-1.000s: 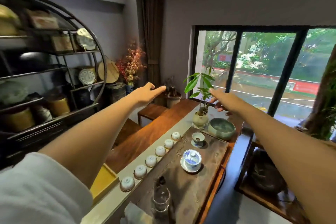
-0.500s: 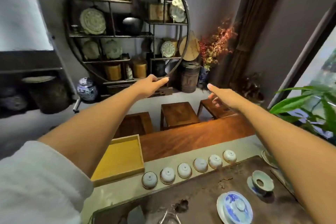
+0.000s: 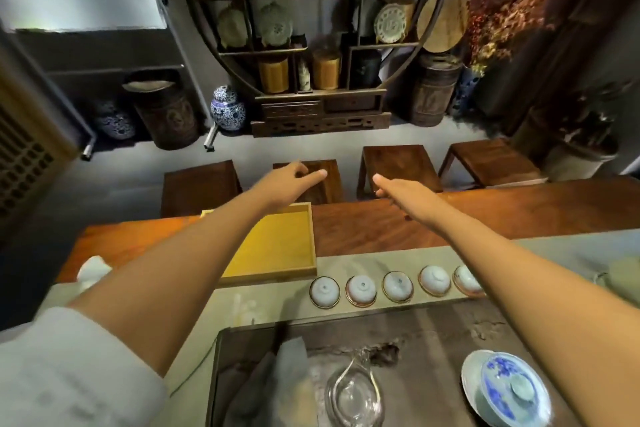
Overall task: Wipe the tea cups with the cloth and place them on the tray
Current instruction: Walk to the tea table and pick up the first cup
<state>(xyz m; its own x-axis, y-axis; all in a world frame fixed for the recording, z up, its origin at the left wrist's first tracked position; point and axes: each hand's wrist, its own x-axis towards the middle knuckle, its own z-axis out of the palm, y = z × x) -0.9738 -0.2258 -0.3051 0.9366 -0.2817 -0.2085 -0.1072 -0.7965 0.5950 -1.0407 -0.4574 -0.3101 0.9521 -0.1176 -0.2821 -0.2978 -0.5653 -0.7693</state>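
Observation:
Several small white tea cups (image 3: 362, 290) stand upside down in a row on a pale runner (image 3: 381, 263), the rightmost partly hidden by my right forearm. A yellow tray (image 3: 277, 243) lies just left of and behind the row, with nothing visible in it. A grey cloth (image 3: 277, 367) lies folded on the dark tea board (image 3: 450, 333) near me. Both arms stretch forward over the table. My left hand (image 3: 294, 177) hovers beyond the tray, fingers loosely apart, holding nothing. My right hand (image 3: 398, 189) is flat and open above the wooden tabletop.
A glass pitcher (image 3: 353, 395) and a blue-and-white lidded bowl (image 3: 509, 388) sit on the tea board. A white crumpled cloth or tissue (image 3: 91, 270) lies at the table's left end. Wooden stools (image 3: 398, 163) stand beyond the table, a round display shelf (image 3: 311, 28) behind them.
My view has swung left and down from the window to the shelf and table. Both arms stay outstretched, hands empty; the cups and tray now sit centred below them.

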